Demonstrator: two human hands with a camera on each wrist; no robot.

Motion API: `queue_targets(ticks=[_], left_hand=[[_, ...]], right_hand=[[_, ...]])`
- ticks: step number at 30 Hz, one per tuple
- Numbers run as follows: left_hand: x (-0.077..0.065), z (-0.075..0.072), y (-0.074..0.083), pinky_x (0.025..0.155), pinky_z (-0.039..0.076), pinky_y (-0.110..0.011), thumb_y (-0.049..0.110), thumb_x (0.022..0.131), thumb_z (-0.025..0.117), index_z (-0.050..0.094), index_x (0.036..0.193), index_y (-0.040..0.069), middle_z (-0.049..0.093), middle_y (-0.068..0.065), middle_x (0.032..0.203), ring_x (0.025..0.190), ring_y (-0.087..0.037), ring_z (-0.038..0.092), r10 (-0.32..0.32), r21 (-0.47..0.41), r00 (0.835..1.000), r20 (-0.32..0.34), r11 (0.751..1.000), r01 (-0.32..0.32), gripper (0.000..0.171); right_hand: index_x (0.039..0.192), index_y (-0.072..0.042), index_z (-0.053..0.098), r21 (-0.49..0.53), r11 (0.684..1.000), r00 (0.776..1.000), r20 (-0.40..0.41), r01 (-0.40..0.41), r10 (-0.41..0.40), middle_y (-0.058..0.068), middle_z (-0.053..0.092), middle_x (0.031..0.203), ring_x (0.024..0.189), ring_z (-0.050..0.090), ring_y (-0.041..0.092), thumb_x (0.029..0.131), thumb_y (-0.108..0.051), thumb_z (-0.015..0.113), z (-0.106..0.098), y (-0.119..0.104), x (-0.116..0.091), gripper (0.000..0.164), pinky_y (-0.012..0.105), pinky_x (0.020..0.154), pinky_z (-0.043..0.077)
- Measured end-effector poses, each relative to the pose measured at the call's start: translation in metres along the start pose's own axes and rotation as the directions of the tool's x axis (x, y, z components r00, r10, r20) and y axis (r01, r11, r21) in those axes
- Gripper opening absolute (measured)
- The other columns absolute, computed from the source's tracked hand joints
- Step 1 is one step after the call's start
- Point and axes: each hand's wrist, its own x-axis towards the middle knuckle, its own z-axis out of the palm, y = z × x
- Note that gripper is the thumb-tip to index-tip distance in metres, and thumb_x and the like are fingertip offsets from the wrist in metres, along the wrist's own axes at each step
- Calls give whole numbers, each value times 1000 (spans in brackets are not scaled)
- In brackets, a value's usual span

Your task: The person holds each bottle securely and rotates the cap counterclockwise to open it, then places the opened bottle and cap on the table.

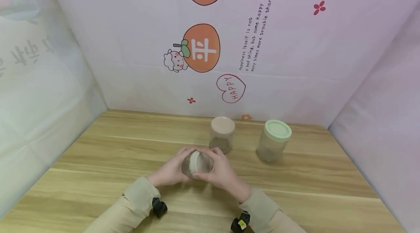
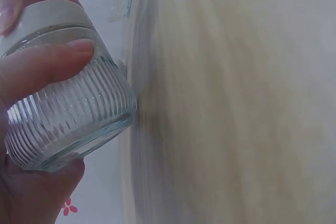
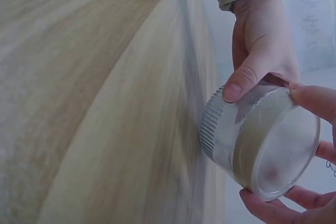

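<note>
A ribbed clear glass jar (image 2: 73,108) with an off-white lid (image 3: 254,142) is held tilted on its side above the table, the lid facing right. My left hand (image 1: 171,170) grips the glass body from the left. On the lid side, my right hand (image 1: 224,173) holds the lid by its edge, thumb and fingers spread round the rim. In the right wrist view the lid sits on the jar's mouth; whether it is screwed tight I cannot tell.
Behind the hands stands a jar with a pinkish-beige lid (image 1: 222,135). Farther right is a jar with a pale green lid (image 1: 277,131). Both rest on the wooden table (image 1: 108,160), which meets a printed white cloth backdrop (image 1: 131,43) at the back.
</note>
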Motion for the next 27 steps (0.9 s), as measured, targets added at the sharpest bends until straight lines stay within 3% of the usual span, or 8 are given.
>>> queue_targets(ticks=[11, 18, 24, 27], left_hand=[[0, 1, 3, 94, 47, -48, 9, 63, 83, 34, 141, 4, 38, -16, 139, 121, -33, 46, 4, 27, 1000, -20, 1000, -3, 93], [1, 2, 0, 93, 47, -49, 6, 58, 84, 39, 138, 4, 43, -15, 137, 119, -33, 48, 0, 14, 999, -52, 1000, 1, 92], [2, -2, -5, 94, 44, -52, 8, 54, 86, 45, 135, 11, 49, -9, 134, 118, -31, 50, -11, -37, 998, -58, 999, 9, 91], [3, -4, -4, 95, 44, -52, 10, 54, 86, 44, 136, 12, 49, -8, 135, 119, -30, 50, -11, -40, 999, -50, 999, 9, 92]], right_hand=[[125, -12, 57, -34, 999, 1000, -13, 25, -26, 13, 53, 108, 94, 57, 28, 64, -28, 85, 0, -1, -4, 69, 41, 78, 54], [123, -11, 57, -68, 994, 995, -30, 91, -93, 11, 53, 108, 86, 57, 20, 62, -26, 86, 3, 2, -6, 69, 21, 64, 51], [122, -16, 57, -209, 936, 957, -1, 284, -291, 17, 49, 119, 104, 57, 30, 59, -23, 87, 5, 3, -5, 70, 37, 79, 56], [121, -16, 58, -203, 930, 949, -10, 307, -315, 17, 49, 119, 106, 56, 31, 58, -22, 88, 4, 2, -3, 70, 39, 80, 56]])
